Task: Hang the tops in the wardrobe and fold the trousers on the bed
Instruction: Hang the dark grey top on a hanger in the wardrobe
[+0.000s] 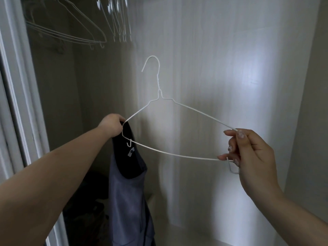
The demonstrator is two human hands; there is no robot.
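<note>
Clearly the work is at an early stage of hanging one top, and nothing in view shows how many tops or trousers have been dealt with. Against the upper left corner of the wardrobe [195,50], a cluster of bare white wire hangers [74,31] hangs from a rail that is itself out of frame, so none of them carries a garment as far as can be seen. Below them, the left hand [111,126] is curled tight around the left shoulder end of a thin white wire hanger [160,96] and, in the same grip, a bunched grey-blue top with a black lining and a small white label [129,189], which droops straight down toward the wardrobe's lower left, where dark shapes lie that I cannot identify. The top is only gathered at that end; it is not yet threaded over the hanger's shoulders. The hanger is held upright in front of the pale wood-grain back panel, its hook free and pointing up, well below the other hangers. At the right, the right hand [253,153] pinches the hanger's right shoulder end between thumb and fingertips. Still to do, by my judgement: draping the top, hooking it on the rail, and folding trousers on a bed that is not visible.
</note>
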